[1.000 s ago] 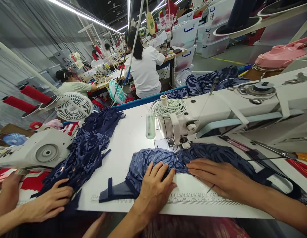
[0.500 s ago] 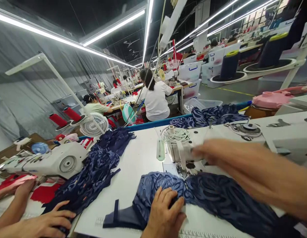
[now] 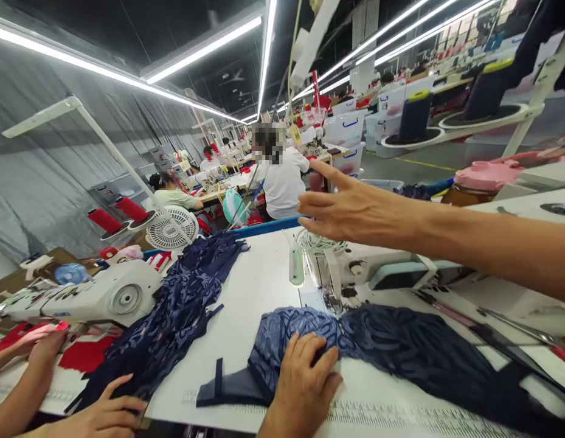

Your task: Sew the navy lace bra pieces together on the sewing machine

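Note:
My left hand (image 3: pixel 305 386) lies on a navy lace garment piece (image 3: pixel 401 344), its fingers spread over the paler part. The piece stretches across the table front, its upper edge at the needle area of a white sewing machine (image 3: pixel 334 295). A plain dark band with a narrow strip (image 3: pixel 218 378) sticks out left of the hand. My right hand (image 3: pixel 343 207) is raised above the machine head, fingers apart and nothing in it. Its forearm crosses from the right edge. Beneath it sits a coil of pale cord (image 3: pixel 321 242) on the machine, partly covered by the hand.
Navy lace pieces (image 3: pixel 186 298) are heaped to the left, with a co-worker's hand (image 3: pixel 104 413) on them. Another machine (image 3: pixel 122 292) stands beyond. Scissors (image 3: pixel 519 322) lie at right. A ruler strip (image 3: pixel 391 417) runs along the front edge. Dark thread cones (image 3: pixel 414 118) hang upper right.
My right hand has moved up and left, from beside the machine head to above it. My left hand stays on the garment piece. The view has shifted slightly.

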`<state>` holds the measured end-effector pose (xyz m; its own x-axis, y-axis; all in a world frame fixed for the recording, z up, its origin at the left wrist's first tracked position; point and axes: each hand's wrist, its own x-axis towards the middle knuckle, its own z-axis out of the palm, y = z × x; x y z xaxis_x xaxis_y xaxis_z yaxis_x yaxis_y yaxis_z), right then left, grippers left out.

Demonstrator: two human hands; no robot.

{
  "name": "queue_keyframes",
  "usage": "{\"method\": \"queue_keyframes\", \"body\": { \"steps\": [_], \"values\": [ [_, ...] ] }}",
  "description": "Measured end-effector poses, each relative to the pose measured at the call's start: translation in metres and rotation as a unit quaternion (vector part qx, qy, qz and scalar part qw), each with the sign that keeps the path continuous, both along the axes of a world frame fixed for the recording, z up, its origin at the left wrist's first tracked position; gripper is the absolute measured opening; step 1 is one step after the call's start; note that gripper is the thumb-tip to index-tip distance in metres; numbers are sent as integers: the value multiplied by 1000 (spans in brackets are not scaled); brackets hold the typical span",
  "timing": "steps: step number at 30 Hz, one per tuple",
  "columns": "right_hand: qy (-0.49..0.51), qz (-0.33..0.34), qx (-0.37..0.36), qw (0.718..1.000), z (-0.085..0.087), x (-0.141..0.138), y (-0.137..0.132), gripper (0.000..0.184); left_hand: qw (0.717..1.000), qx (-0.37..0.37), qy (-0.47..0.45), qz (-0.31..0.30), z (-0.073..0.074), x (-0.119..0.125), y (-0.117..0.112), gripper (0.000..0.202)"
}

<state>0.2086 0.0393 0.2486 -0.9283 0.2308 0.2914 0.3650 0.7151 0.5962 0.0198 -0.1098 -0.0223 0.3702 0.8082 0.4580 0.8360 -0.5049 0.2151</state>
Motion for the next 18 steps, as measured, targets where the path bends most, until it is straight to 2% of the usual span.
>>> {"method": "queue_keyframes", "body": {
  "steps": [2, 4, 5, 6, 7, 9, 11, 12, 14, 18],
  "values": [
    [55, 64, -29, 996, -15, 9, -14, 53, 1000, -16, 13, -2, 3, -1, -3, 37],
    [159, 124, -43, 979, -49, 24, -36, 42, 1000, -13, 17, -3, 5, 0, -7, 38],
    [207, 146, -71, 965, -73, 32, -48, 37, 1000, -10, 17, -3, 7, 0, -8, 38],
    [228, 133, -135, 955, -101, 38, -59, 35, 1000, -5, 14, -6, 9, 1, -9, 37],
    [272, 112, -181, 938, -130, 44, -68, 34, 1000, 0, 9, -12, 11, 3, -8, 35],
    [292, 80, -257, 918, -188, 49, -78, 38, 999, 4, -12, -39, 18, 6, -2, 28],
    [304, 50, -314, 898, -233, 47, -77, 41, 996, -9, -36, -79, 23, 10, 11, 21],
    [299, 49, -330, 894, -249, 45, -74, 42, 994, -23, -42, -97, 24, 11, 19, 21],
    [297, 41, -346, 889, -269, 40, -67, 37, 991, -59, -37, -112, 22, 11, 32, 23],
    [313, -22, -380, 870, -279, 39, -60, 29, 989, -121, -18, -80, 13, 7, 40, 28]
  ]
}}
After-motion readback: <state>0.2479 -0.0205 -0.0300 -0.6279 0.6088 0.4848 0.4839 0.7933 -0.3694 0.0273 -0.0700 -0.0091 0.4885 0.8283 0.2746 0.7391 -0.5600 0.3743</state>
